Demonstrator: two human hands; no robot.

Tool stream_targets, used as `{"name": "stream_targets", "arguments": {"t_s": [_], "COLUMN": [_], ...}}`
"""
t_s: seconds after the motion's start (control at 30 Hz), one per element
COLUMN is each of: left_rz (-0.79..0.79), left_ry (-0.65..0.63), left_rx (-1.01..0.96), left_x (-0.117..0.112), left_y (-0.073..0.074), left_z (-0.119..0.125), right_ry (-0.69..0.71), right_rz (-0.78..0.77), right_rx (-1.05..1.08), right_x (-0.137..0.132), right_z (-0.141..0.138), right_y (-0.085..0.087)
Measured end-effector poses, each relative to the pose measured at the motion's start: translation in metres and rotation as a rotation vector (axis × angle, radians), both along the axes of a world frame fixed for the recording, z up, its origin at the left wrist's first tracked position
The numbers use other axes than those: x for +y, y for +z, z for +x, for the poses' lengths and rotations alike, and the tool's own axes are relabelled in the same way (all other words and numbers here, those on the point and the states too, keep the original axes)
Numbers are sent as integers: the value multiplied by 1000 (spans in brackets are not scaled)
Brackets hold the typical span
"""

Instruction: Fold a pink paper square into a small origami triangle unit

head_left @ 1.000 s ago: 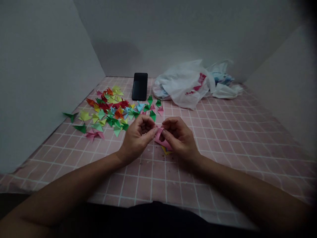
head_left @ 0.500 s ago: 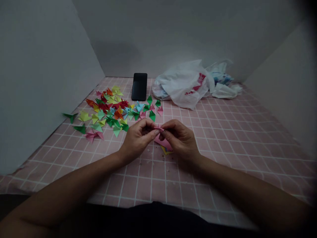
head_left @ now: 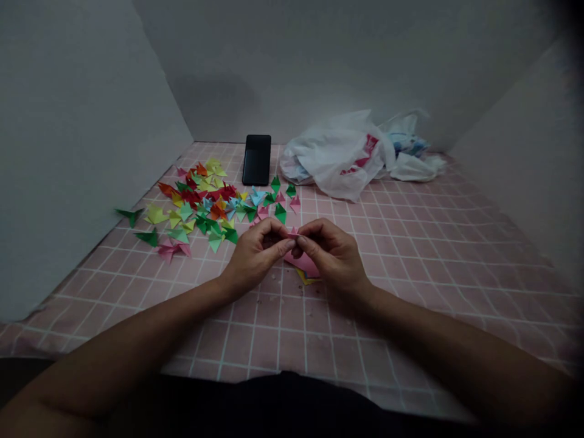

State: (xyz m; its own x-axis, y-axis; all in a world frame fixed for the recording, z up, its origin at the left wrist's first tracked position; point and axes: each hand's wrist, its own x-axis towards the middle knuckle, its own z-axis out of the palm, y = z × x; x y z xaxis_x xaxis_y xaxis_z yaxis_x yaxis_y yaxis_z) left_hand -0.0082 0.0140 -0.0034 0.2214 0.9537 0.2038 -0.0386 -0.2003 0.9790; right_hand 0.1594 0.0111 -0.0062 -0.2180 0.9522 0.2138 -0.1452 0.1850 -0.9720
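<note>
My left hand (head_left: 255, 254) and my right hand (head_left: 329, 252) meet over the pink checked tablecloth (head_left: 410, 255). Both pinch a small folded pink paper piece (head_left: 293, 233) between their fingertips. Under the hands lies a small stack of flat paper sheets (head_left: 305, 267), pink on top with a yellow edge showing. To the left spreads a pile of several folded paper triangles (head_left: 205, 204) in green, red, yellow, blue and pink.
A black phone (head_left: 257, 159) lies face down at the back. A crumpled white plastic bag (head_left: 347, 155) sits at the back right. Grey walls close in the table on the left, back and right.
The pink piece has been folded smaller and flatter between my fingertips, and the two hands have closed in on each other. Nothing else has moved.
</note>
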Motion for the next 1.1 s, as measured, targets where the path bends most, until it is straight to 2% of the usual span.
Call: {"name": "stream_targets", "arguments": {"t_s": [0.1,0.23,0.6,0.73,0.9,1.1], "left_rz": [-37,-53,-283,-264,-196,-232], "left_ry": [-54,-47,-81,-101,-29,-21], "left_rx": [-56,-76,-205,-172,-92,-75], "left_x": [1,2,3,2,2,1], "left_y": [-1,-1,-6,-1,0,1], "left_z": [1,1,0,2,2,2], "right_ry": [-5,-16,3,-17,11,21], "right_rz": [-20,-72,-267,-294,-305,-322], "right_rx": [-3,11,193,197,222,194], "right_x": [0,1,9,8,6,6], "right_z": [0,0,0,-1,-2,-2], "right_y": [1,2,-5,-4,-3,-3]}}
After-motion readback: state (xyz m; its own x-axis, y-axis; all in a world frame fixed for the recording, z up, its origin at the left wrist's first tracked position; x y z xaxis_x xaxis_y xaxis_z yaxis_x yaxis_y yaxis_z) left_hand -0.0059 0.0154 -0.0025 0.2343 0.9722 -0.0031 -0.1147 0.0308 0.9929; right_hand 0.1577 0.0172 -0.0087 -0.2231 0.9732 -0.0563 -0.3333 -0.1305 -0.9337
